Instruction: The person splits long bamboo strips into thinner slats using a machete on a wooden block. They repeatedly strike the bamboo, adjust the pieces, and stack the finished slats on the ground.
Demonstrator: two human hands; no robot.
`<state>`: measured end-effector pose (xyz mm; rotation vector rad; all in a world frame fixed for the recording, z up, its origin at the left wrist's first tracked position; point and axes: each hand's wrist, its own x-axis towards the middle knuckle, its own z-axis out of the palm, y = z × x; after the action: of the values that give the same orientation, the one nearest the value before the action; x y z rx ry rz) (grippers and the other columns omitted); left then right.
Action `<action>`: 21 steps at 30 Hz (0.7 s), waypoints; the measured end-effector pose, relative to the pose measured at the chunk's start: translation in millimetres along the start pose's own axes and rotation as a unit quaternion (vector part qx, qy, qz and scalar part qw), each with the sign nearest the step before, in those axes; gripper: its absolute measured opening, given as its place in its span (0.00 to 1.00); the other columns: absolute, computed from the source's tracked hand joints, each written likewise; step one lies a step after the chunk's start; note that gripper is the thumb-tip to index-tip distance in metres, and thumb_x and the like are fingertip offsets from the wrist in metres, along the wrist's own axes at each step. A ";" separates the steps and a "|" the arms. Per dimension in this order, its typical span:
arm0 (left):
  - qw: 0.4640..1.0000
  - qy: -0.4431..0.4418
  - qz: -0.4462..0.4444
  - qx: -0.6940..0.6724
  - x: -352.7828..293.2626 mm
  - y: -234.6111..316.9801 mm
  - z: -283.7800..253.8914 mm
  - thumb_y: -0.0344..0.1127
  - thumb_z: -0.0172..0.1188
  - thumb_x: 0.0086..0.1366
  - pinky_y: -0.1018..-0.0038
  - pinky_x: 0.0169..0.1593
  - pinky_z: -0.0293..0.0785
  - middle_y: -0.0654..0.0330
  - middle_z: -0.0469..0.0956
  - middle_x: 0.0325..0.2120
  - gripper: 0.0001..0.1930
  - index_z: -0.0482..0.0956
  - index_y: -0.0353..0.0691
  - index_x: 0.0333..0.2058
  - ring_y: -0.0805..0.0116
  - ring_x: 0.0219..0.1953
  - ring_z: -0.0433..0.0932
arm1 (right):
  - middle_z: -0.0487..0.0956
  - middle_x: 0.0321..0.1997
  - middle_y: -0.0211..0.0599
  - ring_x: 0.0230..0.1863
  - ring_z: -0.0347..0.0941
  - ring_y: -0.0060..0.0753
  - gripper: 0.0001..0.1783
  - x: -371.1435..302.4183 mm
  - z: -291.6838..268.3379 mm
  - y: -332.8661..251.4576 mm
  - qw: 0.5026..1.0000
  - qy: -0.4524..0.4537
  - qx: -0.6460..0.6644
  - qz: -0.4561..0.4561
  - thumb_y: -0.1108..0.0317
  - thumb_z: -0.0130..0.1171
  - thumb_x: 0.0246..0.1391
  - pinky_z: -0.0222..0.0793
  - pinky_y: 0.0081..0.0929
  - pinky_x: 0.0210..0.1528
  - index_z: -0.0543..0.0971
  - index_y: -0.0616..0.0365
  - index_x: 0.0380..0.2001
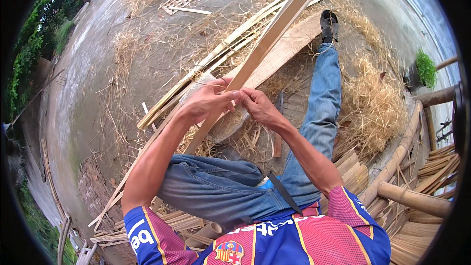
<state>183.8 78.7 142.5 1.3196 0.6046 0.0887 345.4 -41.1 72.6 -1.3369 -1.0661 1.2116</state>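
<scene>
One long, pale strip [267,44] lies between the two hands, slanting from the upper edge of the view down to the lap. Left hand [210,102]: closed around the strip, crossing its near face, with a finger visible behind the far edge. Right hand [262,109]: thumb and fingers drawn together, pinching at the strip's right edge, just beside the left fingertips; the exact finger contact is partly hidden. Beneath the hands sits a grey stone block [229,126]. Beyond them, a broad plank [292,49] rests behind the strip, thinner strips [194,75] lie to its left, and curled shavings [375,105] cover ground at right.
</scene>
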 end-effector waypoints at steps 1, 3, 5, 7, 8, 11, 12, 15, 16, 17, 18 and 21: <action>0.999 0.020 -0.001 0.045 2.4 -0.7 1.6 0.44 0.65 0.68 0.76 0.36 0.76 0.59 0.80 0.36 0.27 0.71 0.34 0.59 0.76 0.30 0.78 | 0.67 0.23 0.22 0.24 0.59 0.16 0.18 -1.4 -3.4 -1.6 1.000 -0.006 -0.015 0.006 0.55 0.49 0.72 0.58 0.22 0.26 0.77 0.59 0.36; 0.989 0.069 -0.005 0.133 1.0 -3.6 1.5 0.44 0.64 0.68 0.76 0.36 0.74 0.60 0.81 0.34 0.22 0.77 0.35 0.53 0.76 0.31 0.79 | 0.70 0.24 0.26 0.26 0.63 0.20 0.18 -6.6 -5.1 -7.9 0.997 0.000 -0.076 0.024 0.56 0.50 0.71 0.60 0.24 0.27 0.78 0.61 0.37; 0.976 0.087 0.002 0.200 2.4 -8.3 -1.3 0.44 0.61 0.70 0.77 0.36 0.75 0.60 0.82 0.33 0.18 0.78 0.35 0.49 0.77 0.30 0.79 | 0.75 0.26 0.38 0.32 0.71 0.30 0.18 -22.9 -9.4 -9.6 0.983 0.032 -0.172 0.048 0.58 0.51 0.69 0.66 0.33 0.34 0.78 0.64 0.37; 0.968 0.078 0.008 0.238 3.5 -5.5 0.7 0.43 0.61 0.70 0.75 0.36 0.76 0.61 0.83 0.32 0.16 0.79 0.36 0.46 0.77 0.29 0.79 | 0.78 0.27 0.39 0.28 0.72 0.35 0.13 -36.2 -22.2 -7.9 0.961 0.021 -0.271 -0.048 0.63 0.54 0.68 0.68 0.32 0.33 0.78 0.64 0.40; 0.962 0.069 0.007 0.262 2.2 -8.5 1.4 0.42 0.60 0.70 0.74 0.35 0.76 0.60 0.82 0.31 0.15 0.79 0.36 0.45 0.76 0.29 0.79 | 0.79 0.28 0.42 0.29 0.74 0.39 0.12 -41.3 -24.8 -16.6 0.949 0.012 -0.305 -0.077 0.64 0.54 0.67 0.68 0.34 0.34 0.78 0.64 0.39; 0.942 0.039 0.004 0.333 6.2 -17.2 8.7 0.39 0.58 0.70 0.69 0.35 0.76 0.59 0.82 0.27 0.11 0.77 0.36 0.42 0.71 0.28 0.82 | 0.79 0.33 0.48 0.35 0.77 0.52 0.05 -46.5 -21.3 -41.1 0.889 -0.016 -0.437 -0.139 0.73 0.55 0.60 0.73 0.41 0.37 0.78 0.64 0.34; 0.939 0.031 0.005 0.342 4.8 -15.1 9.7 0.38 0.58 0.69 0.67 0.37 0.76 0.56 0.82 0.27 0.11 0.76 0.35 0.41 0.64 0.30 0.83 | 0.78 0.34 0.47 0.36 0.78 0.52 0.04 -46.5 -16.2 -47.3 0.864 -0.023 -0.474 -0.167 0.74 0.56 0.58 0.74 0.42 0.37 0.78 0.63 0.33; 0.915 -0.049 0.003 0.400 2.6 -5.8 0.6 0.36 0.58 0.69 0.64 0.40 0.77 0.52 0.82 0.31 0.10 0.76 0.35 0.42 0.58 0.34 0.83 | 0.78 0.38 0.44 0.40 0.79 0.48 0.06 -38.1 -2.1 -76.4 0.783 -0.076 -0.585 -0.198 0.75 0.58 0.51 0.76 0.41 0.45 0.79 0.60 0.34; 0.906 -0.032 0.002 0.423 2.3 -6.4 1.9 0.35 0.57 0.69 0.63 0.42 0.77 0.51 0.82 0.33 0.09 0.76 0.35 0.42 0.56 0.35 0.83 | 0.77 0.39 0.43 0.42 0.79 0.47 0.09 -32.8 -0.4 -82.6 0.753 -0.098 -0.619 -0.198 0.75 0.58 0.49 0.77 0.41 0.48 0.79 0.59 0.36; 0.894 -0.017 0.004 0.447 3.8 -6.1 7.1 0.34 0.56 0.69 0.63 0.43 0.77 0.49 0.82 0.35 0.09 0.76 0.35 0.42 0.54 0.36 0.82 | 0.77 0.42 0.44 0.46 0.78 0.45 0.11 -29.1 -1.7 -80.9 0.704 -0.118 -0.636 -0.293 0.73 0.59 0.49 0.72 0.41 0.55 0.80 0.58 0.38; 0.882 -0.003 0.006 0.471 4.5 -7.0 10.8 0.33 0.55 0.69 0.62 0.45 0.77 0.48 0.82 0.36 0.09 0.76 0.34 0.42 0.52 0.38 0.82 | 0.78 0.44 0.45 0.49 0.78 0.43 0.12 -24.4 -3.2 -75.2 0.646 -0.137 -0.645 -0.384 0.72 0.60 0.49 0.68 0.40 0.63 0.81 0.56 0.40; 0.832 -0.013 0.162 0.531 3.9 -36.8 11.4 0.31 0.53 0.69 0.62 0.47 0.80 0.47 0.82 0.39 0.09 0.77 0.35 0.44 0.53 0.40 0.82 | 0.76 0.53 0.50 0.60 0.74 0.39 0.15 -9.5 -0.8 -82.6 0.506 -0.155 -0.705 -0.473 0.68 0.60 0.53 0.48 0.44 0.78 0.81 0.53 0.46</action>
<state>182.4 60.3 108.4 2.5066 0.3835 0.0002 346.2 -41.3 155.7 -1.0649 -2.8169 -0.6403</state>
